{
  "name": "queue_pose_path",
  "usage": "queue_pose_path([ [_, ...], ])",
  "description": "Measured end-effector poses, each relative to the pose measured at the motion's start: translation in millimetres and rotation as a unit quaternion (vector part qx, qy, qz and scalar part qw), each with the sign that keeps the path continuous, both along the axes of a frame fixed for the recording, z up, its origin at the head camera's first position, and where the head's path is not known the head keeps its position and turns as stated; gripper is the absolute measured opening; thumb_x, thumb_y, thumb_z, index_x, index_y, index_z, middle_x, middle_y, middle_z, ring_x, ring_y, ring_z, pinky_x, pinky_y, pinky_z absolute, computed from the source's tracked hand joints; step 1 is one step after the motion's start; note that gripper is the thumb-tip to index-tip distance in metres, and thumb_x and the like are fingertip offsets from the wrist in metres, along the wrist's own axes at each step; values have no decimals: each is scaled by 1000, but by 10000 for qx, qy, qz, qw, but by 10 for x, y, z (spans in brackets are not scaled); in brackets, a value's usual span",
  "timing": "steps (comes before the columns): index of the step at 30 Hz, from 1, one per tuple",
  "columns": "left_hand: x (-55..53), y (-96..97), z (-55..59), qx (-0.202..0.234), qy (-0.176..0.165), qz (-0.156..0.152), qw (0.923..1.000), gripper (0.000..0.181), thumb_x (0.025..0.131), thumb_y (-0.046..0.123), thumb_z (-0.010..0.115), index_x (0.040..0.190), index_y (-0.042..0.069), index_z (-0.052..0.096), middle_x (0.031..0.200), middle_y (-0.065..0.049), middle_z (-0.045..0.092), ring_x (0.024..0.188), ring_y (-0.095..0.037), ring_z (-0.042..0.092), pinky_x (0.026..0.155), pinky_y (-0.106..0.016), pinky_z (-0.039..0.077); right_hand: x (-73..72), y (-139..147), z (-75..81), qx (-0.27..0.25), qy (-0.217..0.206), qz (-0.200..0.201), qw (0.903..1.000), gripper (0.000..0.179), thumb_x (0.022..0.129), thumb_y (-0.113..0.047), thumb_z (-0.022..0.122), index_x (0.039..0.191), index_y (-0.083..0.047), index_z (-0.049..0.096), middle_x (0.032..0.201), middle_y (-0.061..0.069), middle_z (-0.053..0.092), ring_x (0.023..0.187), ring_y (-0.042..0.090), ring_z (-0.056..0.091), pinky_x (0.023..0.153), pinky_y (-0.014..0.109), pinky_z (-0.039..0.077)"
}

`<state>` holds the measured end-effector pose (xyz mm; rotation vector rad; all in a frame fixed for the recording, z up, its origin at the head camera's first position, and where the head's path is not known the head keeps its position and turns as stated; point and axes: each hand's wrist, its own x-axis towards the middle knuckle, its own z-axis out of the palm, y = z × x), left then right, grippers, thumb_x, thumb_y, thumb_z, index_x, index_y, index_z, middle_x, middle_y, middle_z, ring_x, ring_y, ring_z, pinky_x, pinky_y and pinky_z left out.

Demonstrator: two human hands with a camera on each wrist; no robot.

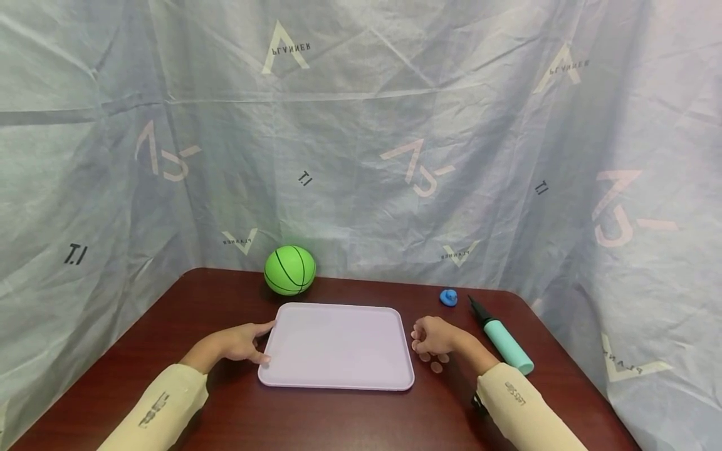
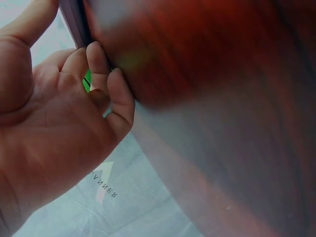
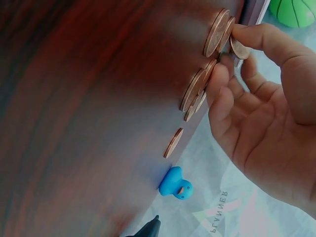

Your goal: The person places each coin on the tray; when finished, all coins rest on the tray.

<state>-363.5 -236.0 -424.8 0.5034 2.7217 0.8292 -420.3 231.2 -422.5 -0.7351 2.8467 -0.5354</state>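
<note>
A pale lilac tray (image 1: 338, 347) lies on the table. At its left edge is my left hand (image 1: 239, 343), thumb and forefinger spread apart and touching the rim; the left wrist view shows its other fingers (image 2: 121, 94) bent beside the tray's side. Just right of the tray, my right hand (image 1: 437, 335) is low over several copper-coloured coins (image 1: 437, 368). Its thumb and fingers pinch one coin (image 3: 239, 48), tilted off the others. More coins (image 3: 193, 90) lie on the table by the fingertips, some overlapping; a single coin (image 3: 173, 143) lies apart.
A green ball (image 1: 290, 270) with black lines sits behind the tray's left part. At the back right is a blue rubber duck (image 1: 449, 297). A mint-green hand pump (image 1: 507, 346) with a black nozzle lies beside the right forearm. Grey cloth (image 1: 350, 156) hangs behind the dark red table (image 1: 338, 419).
</note>
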Motion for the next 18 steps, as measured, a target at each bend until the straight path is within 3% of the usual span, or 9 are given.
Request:
queue_pose_path([
  [13, 23, 8, 6, 150, 8, -59, 9999, 95, 76, 19, 86, 151, -7, 32, 146, -32, 42, 116, -39, 59, 100, -53, 44, -11, 19, 26, 7, -452, 93, 9989, 17, 84, -11, 77, 97, -11, 67, 78, -3, 64, 70, 15, 61, 70, 36, 53],
  [18, 14, -1, -10, 215, -8, -114, 9997, 95, 76, 19, 85, 151, -8, 31, 146, -33, 41, 120, -41, 57, 101, -52, 43, -6, 15, 34, 80, -228, 161, 9996, 16, 81, -9, 79, 94, -11, 71, 78, -5, 65, 72, 12, 62, 71, 36, 55],
])
